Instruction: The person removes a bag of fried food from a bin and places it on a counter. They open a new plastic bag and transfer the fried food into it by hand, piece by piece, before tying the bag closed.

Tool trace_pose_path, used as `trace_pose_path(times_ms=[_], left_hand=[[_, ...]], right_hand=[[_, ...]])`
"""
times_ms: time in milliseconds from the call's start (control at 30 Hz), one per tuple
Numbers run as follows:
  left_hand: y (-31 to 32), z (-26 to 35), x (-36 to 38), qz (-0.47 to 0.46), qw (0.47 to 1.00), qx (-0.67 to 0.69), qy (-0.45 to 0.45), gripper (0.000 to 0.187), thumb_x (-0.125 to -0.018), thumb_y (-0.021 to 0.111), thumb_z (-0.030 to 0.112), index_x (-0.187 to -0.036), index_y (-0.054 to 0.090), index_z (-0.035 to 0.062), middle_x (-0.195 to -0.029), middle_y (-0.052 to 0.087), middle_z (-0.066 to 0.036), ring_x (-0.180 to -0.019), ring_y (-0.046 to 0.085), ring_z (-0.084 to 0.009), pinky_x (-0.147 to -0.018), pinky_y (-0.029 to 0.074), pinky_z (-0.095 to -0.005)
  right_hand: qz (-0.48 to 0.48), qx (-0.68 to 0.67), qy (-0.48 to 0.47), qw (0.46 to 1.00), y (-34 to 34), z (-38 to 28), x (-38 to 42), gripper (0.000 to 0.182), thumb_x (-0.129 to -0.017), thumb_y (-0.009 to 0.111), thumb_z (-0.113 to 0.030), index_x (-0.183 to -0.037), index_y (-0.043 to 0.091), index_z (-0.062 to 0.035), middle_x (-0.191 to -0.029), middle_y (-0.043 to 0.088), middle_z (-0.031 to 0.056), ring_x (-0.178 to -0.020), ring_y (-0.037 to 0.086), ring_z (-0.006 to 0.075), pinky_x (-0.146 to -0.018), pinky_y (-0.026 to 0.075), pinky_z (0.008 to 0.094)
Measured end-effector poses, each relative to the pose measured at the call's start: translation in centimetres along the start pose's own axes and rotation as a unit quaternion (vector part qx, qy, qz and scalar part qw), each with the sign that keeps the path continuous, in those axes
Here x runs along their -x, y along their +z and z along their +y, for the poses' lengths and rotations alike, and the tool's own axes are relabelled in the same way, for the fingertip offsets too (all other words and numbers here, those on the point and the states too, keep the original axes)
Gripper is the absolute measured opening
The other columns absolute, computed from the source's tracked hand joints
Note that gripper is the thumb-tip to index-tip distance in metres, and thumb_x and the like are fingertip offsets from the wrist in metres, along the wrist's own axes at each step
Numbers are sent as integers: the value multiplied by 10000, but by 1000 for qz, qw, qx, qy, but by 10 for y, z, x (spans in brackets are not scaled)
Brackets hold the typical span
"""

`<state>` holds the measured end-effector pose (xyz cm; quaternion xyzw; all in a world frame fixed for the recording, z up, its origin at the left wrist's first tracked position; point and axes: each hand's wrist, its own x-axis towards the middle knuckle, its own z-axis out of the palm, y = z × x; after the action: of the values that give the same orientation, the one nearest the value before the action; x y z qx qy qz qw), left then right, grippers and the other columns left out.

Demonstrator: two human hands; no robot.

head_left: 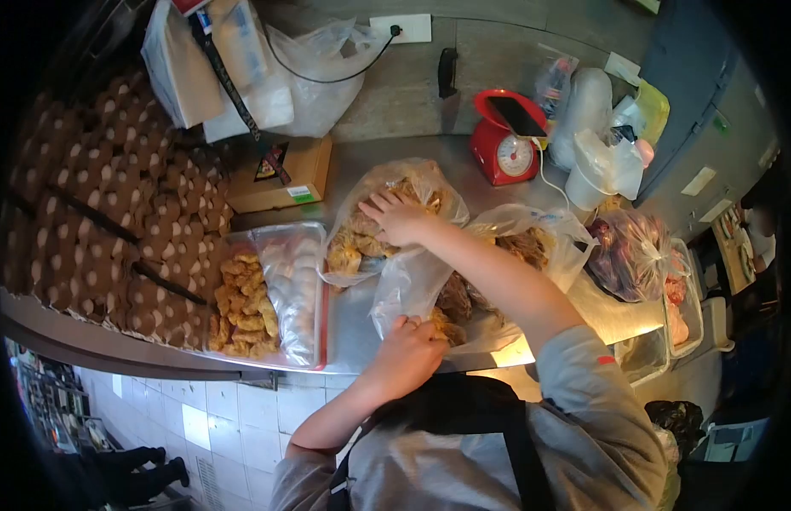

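My right hand [394, 218] lies across the top of a clear plastic bag [349, 251] of brown, lumpy food pieces, fingers spread on it. Close to the counter's front edge, my left hand [412, 345] is closed on the edge of a second plastic bag [402, 294], which holds darker brown pieces [453, 298]. My right forearm passes over this bag and hides part of it. Just beyond that forearm is another open plastic bag [532, 243] with similar brown pieces.
Left stand stacked egg trays [114, 213] and a tub [320, 298] of golden fried pieces and a filled clear bag. Behind are a cardboard box [306, 175] and a red scale [493, 153] carrying a phone [516, 116]. A bag of purplish onions [625, 255] sits right.
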<state>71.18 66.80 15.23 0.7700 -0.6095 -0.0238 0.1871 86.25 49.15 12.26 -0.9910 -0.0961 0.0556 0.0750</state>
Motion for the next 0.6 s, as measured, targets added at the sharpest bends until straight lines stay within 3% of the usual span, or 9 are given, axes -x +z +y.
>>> trace_pose_path(times_ms=[100,167,233,300,367,400,467,533,600], left_hand=[[-6,3,5,6,999,13,-37,188,-685,628,164,-848,607,74,-862,525,-73,-872,487,-253,-805,336,-365],[-7,-1,11,-23,999,29,-39,253,-680,643,184,-887,593,47,-959,516,-91,-960,464,-263,-864,316,-387],[-4,-8,15,-27,1000,-11,2,255,-696,636,204,-895,595,50,-1044,507,-117,-1065,429,-285,-923,292,-411],[-12,-7,14,-41,999,12,7,255,-700,634,220,-886,597,49,-1091,490,-128,-1113,395,-294,-950,271,-422],[-14,-5,5,-55,998,33,18,257,-705,632,236,-876,599,47,-1138,474,-139,-1161,361,-303,-977,250,-433],[-16,-6,-4,-15,999,28,34,270,-706,631,257,-875,603,48,-1168,456,-148,-1176,343,-316,-983,246,-441],[-17,-12,-30,23,998,22,59,283,-708,629,278,-874,608,50,-1197,437,-156,-1192,325,-330,-988,241,-449],[-6,-29,-64,56,993,-63,84,301,-705,628,293,-893,628,58,-1240,387,-187,-1198,317,-348,-986,239,-465],[10,-47,-92,-21,982,-176,62,377,-737,587,244,-1075,567,78,-1214,392,-193,-1104,413,-358,-961,255,-484]], right_hand=[[-58,-39,13,997,-22,-5,22,775,-759,570,-381,-1366,146,-153,-1407,132,153,-1305,98,298,-1048,134,413],[101,-98,-102,985,-38,-9,61,662,-806,535,-333,-1350,211,-137,-1403,147,142,-1294,133,310,-1041,180,389],[117,-205,-171,957,-55,-8,124,507,-815,533,-285,-1262,390,-95,-1345,281,159,-1263,227,302,-1015,242,361],[-3,-292,-189,938,-50,11,177,352,-823,528,-228,-1135,518,-64,-1271,384,163,-1186,346,308,-960,319,355],[-121,-253,57,958,-38,22,218,283,-796,546,-183,-1046,572,-53,-1209,442,158,-1100,425,309,-905,369,364],[-116,-254,65,958,-23,33,237,283,-796,546,-183,-1046,572,-53,-1209,442,158,-1100,425,309,-905,369,364],[73,7,164,984,15,57,257,304,-782,505,-147,-1071,544,-62,-1139,472,155,-1074,424,329,-884,377,377],[122,-17,165,979,24,69,250,307,-772,499,-136,-1066,545,-59,-1128,473,159,-1082,416,330,-892,371,379],[173,-42,163,971,36,91,231,310,-763,492,-125,-1060,546,-56,-1118,473,163,-1091,407,332,-899,365,380]])
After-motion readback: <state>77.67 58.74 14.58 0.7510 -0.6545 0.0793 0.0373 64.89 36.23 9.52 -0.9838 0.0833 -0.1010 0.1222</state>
